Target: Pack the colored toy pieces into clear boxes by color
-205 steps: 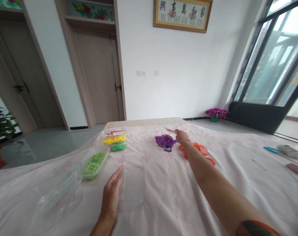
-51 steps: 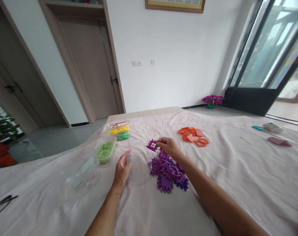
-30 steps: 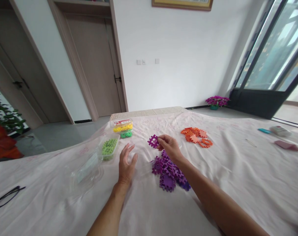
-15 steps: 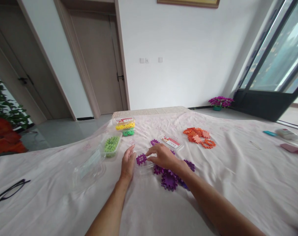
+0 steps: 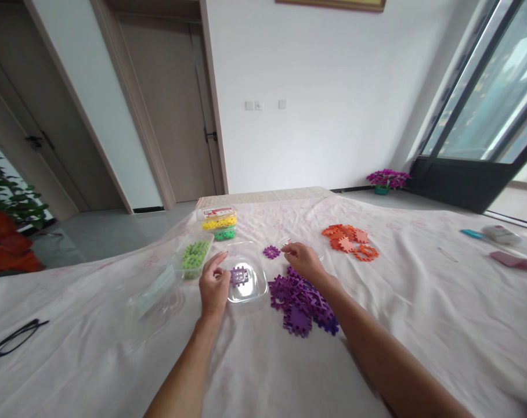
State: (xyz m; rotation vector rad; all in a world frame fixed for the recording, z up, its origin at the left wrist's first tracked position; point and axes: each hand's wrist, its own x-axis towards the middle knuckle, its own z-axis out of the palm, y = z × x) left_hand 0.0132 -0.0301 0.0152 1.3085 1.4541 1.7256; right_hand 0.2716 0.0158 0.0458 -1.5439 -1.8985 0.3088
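A clear plastic box [image 5: 247, 298] stands open in front of me with one purple interlocking piece [image 5: 239, 276] inside, by its left wall. At the box's left rim is my left hand [image 5: 215, 287], its fingers and thumb curled on the edge. My right hand [image 5: 306, 262] hovers beyond the box's right side, fingers bent and apart, with nothing visible in them. Just left of its fingertips lies a single purple ring-like piece [image 5: 271, 252]. Below the hand spreads a heap of purple pieces [image 5: 299, 318]. A clear lid [image 5: 285, 240] is partly hidden behind the right hand.
Left of the box are a tub of light green pieces [image 5: 195, 255], a clear lid [image 5: 156, 296] and eyeglasses [image 5: 17, 338]. Stacked boxes of yellow pieces [image 5: 220, 223] and green pieces [image 5: 225, 233] stand farther back. Orange pieces [image 5: 345, 241] lie to the right on the cloth-covered table [image 5: 403, 302].
My right hand has left the purple piece in the box and moved right and slightly up. My left hand has shifted a little left and down, its fingers more curled.
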